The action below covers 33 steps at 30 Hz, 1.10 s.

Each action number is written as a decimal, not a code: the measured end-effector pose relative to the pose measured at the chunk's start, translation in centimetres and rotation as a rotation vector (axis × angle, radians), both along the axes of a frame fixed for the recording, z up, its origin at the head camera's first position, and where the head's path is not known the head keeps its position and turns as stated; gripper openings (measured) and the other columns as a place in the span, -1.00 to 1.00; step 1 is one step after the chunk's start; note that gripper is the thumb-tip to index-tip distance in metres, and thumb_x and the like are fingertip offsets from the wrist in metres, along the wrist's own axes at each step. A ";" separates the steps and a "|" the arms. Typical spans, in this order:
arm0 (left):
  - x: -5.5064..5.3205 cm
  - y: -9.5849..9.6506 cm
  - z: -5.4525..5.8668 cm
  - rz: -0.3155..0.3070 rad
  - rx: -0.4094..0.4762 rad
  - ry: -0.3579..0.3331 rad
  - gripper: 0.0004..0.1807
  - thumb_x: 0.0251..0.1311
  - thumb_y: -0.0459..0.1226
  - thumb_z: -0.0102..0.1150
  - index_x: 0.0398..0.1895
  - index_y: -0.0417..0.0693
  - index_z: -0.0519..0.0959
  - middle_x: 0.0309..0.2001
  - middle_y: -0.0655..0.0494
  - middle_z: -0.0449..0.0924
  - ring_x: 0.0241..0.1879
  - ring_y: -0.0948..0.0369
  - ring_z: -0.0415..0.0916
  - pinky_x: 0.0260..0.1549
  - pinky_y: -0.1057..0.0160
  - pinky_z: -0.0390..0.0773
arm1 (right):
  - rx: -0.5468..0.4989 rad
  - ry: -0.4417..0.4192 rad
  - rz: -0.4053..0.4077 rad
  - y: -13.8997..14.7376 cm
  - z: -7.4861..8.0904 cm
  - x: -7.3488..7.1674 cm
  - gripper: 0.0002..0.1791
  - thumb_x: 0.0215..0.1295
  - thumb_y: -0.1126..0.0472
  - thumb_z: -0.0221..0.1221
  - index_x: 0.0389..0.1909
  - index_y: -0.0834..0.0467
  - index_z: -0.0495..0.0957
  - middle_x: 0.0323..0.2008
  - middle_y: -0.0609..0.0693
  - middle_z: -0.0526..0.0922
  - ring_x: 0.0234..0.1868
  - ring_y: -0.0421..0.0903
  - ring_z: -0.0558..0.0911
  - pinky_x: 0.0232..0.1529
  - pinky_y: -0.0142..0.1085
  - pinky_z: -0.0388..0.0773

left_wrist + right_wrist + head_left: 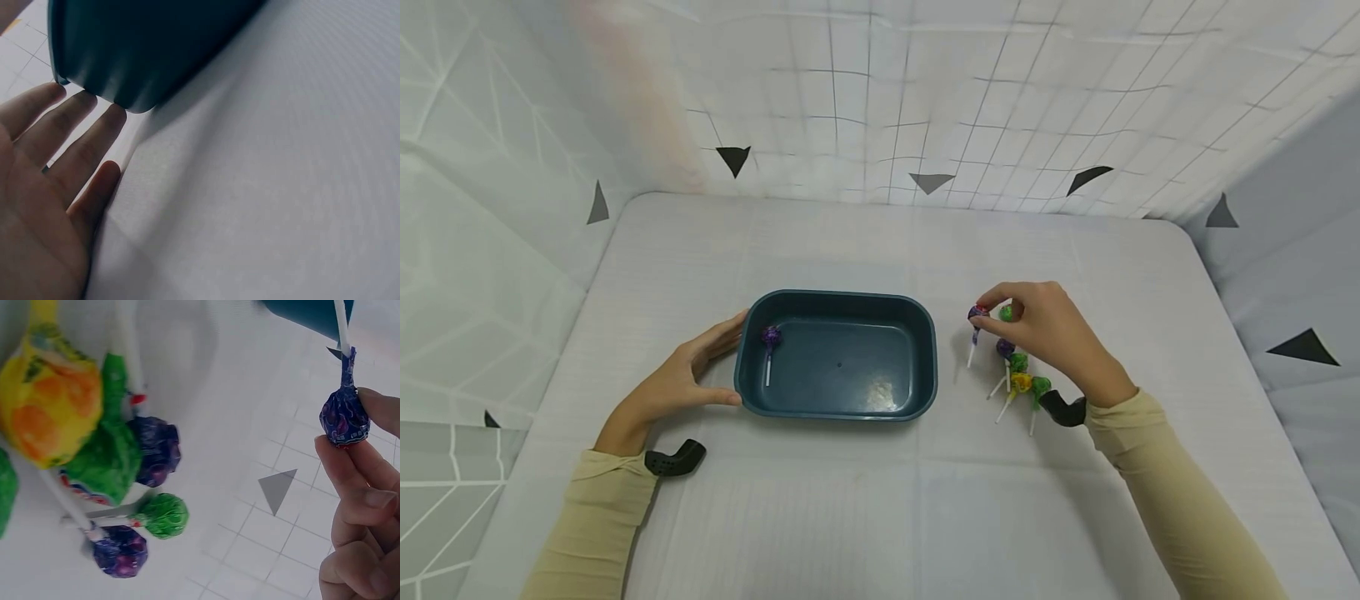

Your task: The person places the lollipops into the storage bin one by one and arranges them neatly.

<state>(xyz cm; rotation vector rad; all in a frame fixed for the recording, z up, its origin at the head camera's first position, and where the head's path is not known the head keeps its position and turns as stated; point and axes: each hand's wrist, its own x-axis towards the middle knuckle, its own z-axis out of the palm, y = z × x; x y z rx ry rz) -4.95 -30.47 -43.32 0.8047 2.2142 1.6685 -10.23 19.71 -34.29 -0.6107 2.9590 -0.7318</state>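
My right hand (1041, 325) pinches a purple-wrapped lollipop (345, 419) by its candy head between thumb and fingertips, its white stick pointing down in the head view. Just below that hand lies a loose group of lollipops, among them a yellow one (1020, 382), a green one (1041, 386) and a purple one (1005, 347). Another green lollipop (164, 515) lies at the far side of the group. My left hand (681, 379) has its fingers extended against the left end of a dark teal tub (842, 358). Inside the tub, at its left, lies a purple lollipop (771, 336).
Under everything spreads a white-covered table (850, 508). Behind it hangs a white sheet with a grid pattern (880, 108) and dark triangles. Each wrist carries a black camera mount, one (676, 458) on the left and one (1063, 409) on the right.
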 end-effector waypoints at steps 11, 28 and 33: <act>0.1 0.0 -0.1 0.006 -0.005 -0.008 0.30 -0.13 -0.58 0.57 0.68 -0.06 -0.01 0.67 -0.07 0.00 0.55 0.49 0.13 0.48 0.56 0.21 | -0.030 -0.044 0.012 -1.1 1.0 -0.4 -0.79 0.23 0.05 0.47 -0.14 -0.02 0.79 -0.28 -0.10 0.81 -0.60 -0.12 0.43 -0.67 -0.34 0.33; -0.1 0.0 0.0 0.004 -0.008 -0.004 0.29 -0.12 -0.57 0.57 0.68 -0.05 0.00 0.67 -0.09 0.01 0.55 0.49 0.13 0.48 0.56 0.21 | -0.022 -0.031 0.065 -3.3 2.7 -1.0 -0.80 0.27 0.00 0.44 -0.15 -0.04 0.79 -0.26 -0.12 0.81 -0.55 -0.12 0.44 -0.66 -0.35 0.34; -0.1 0.0 0.0 0.002 -0.008 0.005 0.30 -0.14 -0.58 0.57 0.68 -0.07 0.00 0.66 -0.13 0.01 0.55 0.48 0.13 0.48 0.56 0.21 | -0.018 -0.032 0.098 -4.2 3.1 -1.1 -0.79 0.30 -0.01 0.41 -0.14 -0.01 0.79 -0.25 -0.08 0.82 -0.54 -0.13 0.44 -0.64 -0.36 0.31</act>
